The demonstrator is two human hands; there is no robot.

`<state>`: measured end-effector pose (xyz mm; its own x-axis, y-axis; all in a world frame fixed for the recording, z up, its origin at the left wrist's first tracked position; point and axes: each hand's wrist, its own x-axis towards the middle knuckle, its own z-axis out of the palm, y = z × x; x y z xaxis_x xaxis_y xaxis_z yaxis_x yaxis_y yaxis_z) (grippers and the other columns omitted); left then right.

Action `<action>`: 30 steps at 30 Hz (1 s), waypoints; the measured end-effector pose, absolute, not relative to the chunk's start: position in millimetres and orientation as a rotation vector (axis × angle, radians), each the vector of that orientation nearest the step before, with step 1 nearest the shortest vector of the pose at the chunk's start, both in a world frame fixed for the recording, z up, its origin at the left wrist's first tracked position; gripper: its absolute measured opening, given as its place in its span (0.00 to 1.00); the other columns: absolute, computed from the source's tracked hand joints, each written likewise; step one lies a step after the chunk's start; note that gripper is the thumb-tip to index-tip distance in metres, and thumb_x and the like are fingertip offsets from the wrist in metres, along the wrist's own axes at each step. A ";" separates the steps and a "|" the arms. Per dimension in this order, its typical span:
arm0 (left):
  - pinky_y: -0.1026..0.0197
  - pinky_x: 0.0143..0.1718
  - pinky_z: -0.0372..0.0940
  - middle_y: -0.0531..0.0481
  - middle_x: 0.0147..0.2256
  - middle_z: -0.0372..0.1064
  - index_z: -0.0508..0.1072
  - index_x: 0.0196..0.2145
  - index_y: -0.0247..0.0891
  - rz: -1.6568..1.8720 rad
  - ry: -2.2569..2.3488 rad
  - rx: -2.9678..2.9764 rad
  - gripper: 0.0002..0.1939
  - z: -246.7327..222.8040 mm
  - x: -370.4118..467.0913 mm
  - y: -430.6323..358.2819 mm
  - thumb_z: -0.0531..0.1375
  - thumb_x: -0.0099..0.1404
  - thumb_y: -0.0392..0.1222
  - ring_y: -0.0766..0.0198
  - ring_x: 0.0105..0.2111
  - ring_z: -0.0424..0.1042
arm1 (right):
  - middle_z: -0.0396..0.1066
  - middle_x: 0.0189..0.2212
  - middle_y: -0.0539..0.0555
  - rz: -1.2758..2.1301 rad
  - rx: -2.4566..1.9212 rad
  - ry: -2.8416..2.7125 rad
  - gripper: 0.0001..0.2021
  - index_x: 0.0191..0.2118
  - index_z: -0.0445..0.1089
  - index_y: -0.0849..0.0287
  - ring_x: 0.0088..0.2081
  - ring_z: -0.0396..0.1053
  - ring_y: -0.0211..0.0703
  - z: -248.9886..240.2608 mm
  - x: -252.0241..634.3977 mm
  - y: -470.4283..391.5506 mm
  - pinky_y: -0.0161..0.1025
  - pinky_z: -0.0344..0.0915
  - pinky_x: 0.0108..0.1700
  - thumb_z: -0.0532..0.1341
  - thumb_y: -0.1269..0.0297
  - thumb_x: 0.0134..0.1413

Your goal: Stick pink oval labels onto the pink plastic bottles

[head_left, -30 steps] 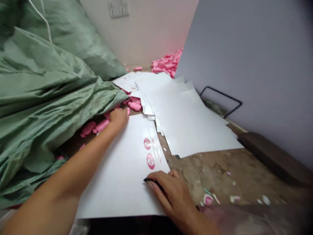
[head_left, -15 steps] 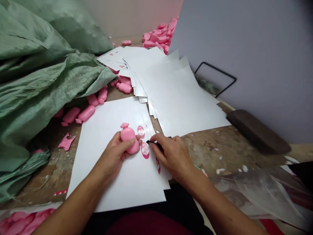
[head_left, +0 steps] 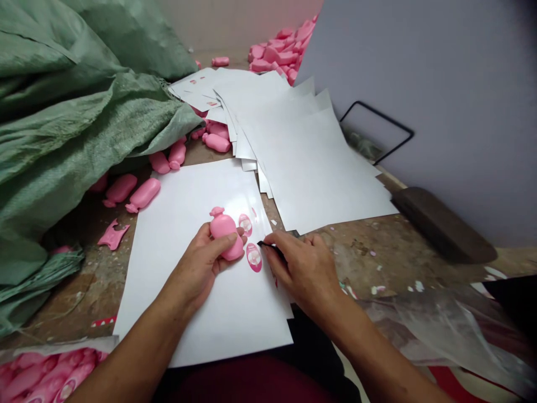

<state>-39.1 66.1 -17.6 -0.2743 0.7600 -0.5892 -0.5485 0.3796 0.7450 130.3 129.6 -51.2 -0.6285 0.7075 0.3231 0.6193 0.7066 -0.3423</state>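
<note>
My left hand point(head_left: 210, 252) is closed around a small pink plastic bottle point(head_left: 224, 226), its narrow capped end pointing away from me. Under it lies a white sticker sheet point(head_left: 163, 274) with a few oval pink-and-white stickers. One oval sticker point(head_left: 254, 257) sits just right of the bottle, and another sticker point(head_left: 245, 225) lies a little farther off. My right hand point(head_left: 304, 268) pinches a thin black tool point(head_left: 272, 247) with a pointed tip; most of it is hidden in the fingers. That tip is at the upper right edge of the nearer sticker.
More white sheets point(head_left: 302, 162) are piled at the back right. Pink bottles point(head_left: 143, 195) lie along a green sack point(head_left: 96, 123) on the left, with a heap of pink pieces point(head_left: 285, 50) behind. A dark brown block point(head_left: 444, 224) stands by the grey panel point(head_left: 440, 73).
The view has shifted slightly. The black tool's tip has moved from the left of the nearer sticker's top to its upper right edge. The left hand still holds the bottle.
</note>
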 end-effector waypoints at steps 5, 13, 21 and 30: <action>0.55 0.52 0.70 0.39 0.51 0.74 0.68 0.53 0.38 1.270 1.342 0.213 0.21 -20.4 -41.0 65.2 0.64 0.61 0.36 0.53 0.54 0.72 | 0.77 0.27 0.47 0.298 -1.022 -2.486 0.08 0.35 0.69 0.56 0.22 0.61 0.37 -50.7 130.6 129.0 0.40 0.46 0.35 0.54 0.67 0.64; 0.55 0.53 0.69 0.37 0.54 0.72 0.67 0.54 0.36 1.254 1.316 0.232 0.21 -21.3 -41.1 65.1 0.63 0.64 0.37 0.54 0.53 0.72 | 0.73 0.22 0.47 0.409 -1.078 -2.486 0.07 0.34 0.70 0.57 0.22 0.63 0.38 -52.2 124.3 135.7 0.41 0.49 0.36 0.56 0.66 0.63; 0.57 0.48 0.72 0.37 0.49 0.75 0.66 0.56 0.37 1.292 1.269 0.168 0.23 -21.3 -42.7 67.3 0.63 0.63 0.35 0.55 0.49 0.75 | 0.72 0.21 0.45 0.546 -1.071 -2.494 0.06 0.35 0.69 0.54 0.23 0.64 0.39 -45.3 130.9 144.8 0.40 0.52 0.36 0.56 0.66 0.60; 0.57 0.44 0.73 0.36 0.46 0.76 0.69 0.49 0.35 1.342 1.241 0.141 0.15 -22.1 -42.0 66.7 0.62 0.64 0.37 0.57 0.43 0.77 | 0.75 0.22 0.49 0.298 -1.034 -2.556 0.08 0.31 0.68 0.55 0.21 0.58 0.38 -51.9 122.9 141.4 0.43 0.49 0.37 0.61 0.60 0.59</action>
